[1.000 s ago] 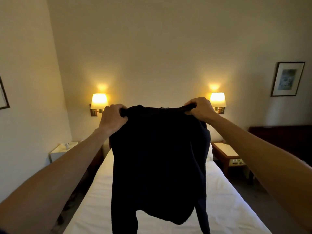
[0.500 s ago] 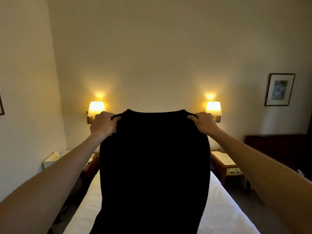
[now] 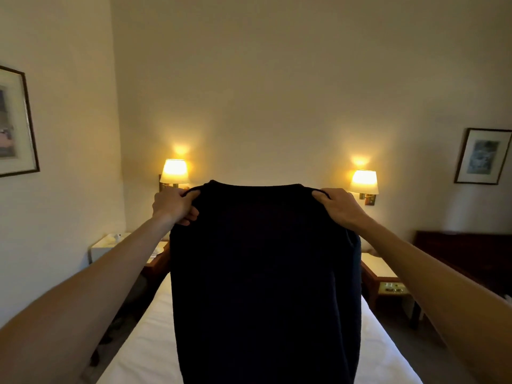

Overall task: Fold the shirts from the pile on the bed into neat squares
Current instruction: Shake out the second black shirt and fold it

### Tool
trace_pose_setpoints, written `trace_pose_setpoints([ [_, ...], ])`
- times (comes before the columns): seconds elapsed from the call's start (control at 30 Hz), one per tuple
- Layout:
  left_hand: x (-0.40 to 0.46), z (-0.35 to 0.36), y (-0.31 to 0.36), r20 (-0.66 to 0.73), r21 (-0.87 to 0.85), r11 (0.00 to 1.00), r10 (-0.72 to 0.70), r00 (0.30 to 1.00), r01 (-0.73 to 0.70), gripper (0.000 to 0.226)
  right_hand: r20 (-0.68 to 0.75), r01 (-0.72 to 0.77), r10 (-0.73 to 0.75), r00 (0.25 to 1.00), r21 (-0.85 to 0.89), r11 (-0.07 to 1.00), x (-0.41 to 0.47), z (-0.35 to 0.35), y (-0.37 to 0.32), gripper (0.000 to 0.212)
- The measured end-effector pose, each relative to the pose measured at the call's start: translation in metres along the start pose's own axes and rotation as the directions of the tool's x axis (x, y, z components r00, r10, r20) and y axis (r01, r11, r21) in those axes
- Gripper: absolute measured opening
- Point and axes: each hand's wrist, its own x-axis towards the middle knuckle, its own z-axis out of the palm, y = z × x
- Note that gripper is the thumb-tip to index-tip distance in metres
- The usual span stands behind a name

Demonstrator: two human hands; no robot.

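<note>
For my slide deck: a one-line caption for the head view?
Both hands, left hand and right hand, hold a dark shirt up above the bed.

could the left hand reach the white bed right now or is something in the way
Probably not yet: the left hand grips one shoulder of the dark shirt, held up with the right hand, and the hanging shirt covers most of the white bed.

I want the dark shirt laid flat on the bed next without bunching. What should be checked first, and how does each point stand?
1. Left hand grips a shoulder of the dark long-sleeved shirt: ok.
2. Right hand grips the other shoulder: ok.
3. Top edge level: ok.
4. Shirt body hangs unfolded: ok.
5. Sleeves hang free: cannot tell.
6. White-sheeted bed bare beneath the shirt: cannot tell, hidden.
</note>
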Motion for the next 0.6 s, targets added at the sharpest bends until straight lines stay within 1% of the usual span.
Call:
trace_pose_setpoints([
  [0.07,-0.003,-0.004,0.002,-0.012,-0.040,0.999,-0.002,1.000,0.002,0.020,-0.016,-0.051,0.051,0.999,0.009,0.999,-0.002,0.002,-0.008,0.046],
  [0.17,0.000,-0.011,0.000,0.007,-0.104,0.994,-0.014,1.000,0.015,0.021,-0.037,-0.109,0.112,0.993,0.065,0.992,-0.007,0.007,-0.017,0.045],
  [0.27,0.007,-0.023,-0.001,0.008,-0.144,0.989,-0.021,1.000,0.022,0.020,0.001,-0.156,0.158,0.987,0.147,0.977,-0.013,0.009,-0.035,0.041],
  [0.3,0.010,-0.027,0.000,-0.009,-0.150,0.989,-0.014,1.000,0.013,0.020,0.008,-0.177,0.178,0.984,0.172,0.969,-0.015,0.010,-0.043,0.040],
  [0.37,0.013,-0.037,0.004,-0.089,-0.141,0.990,-0.008,0.996,-0.005,0.022,0.027,-0.224,0.224,0.974,0.237,0.945,-0.020,0.013,-0.060,0.035],
  [0.4,0.014,-0.041,0.009,-0.140,-0.129,0.992,-0.008,0.990,-0.010,0.023,0.063,-0.252,0.244,0.968,0.288,0.924,-0.024,0.015,-0.070,0.032],
  [0.47,0.019,-0.051,0.017,-0.229,-0.102,0.994,0.002,0.973,-0.026,0.025,0.197,-0.301,0.241,0.950,0.374,0.877,-0.037,0.017,-0.090,0.030],
  [0.53,0.030,-0.058,0.033,-0.279,-0.074,0.997,0.001,0.960,-0.022,0.024,0.361,-0.312,0.144,0.921,0.467,0.827,-0.050,0.017,-0.109,0.031],
  [0.6,0.046,-0.058,0.054,-0.282,-0.038,0.999,0.005,0.959,-0.017,0.022,0.448,-0.330,0.055,0.892,0.564,0.757,-0.058,0.019,-0.119,0.033],
])
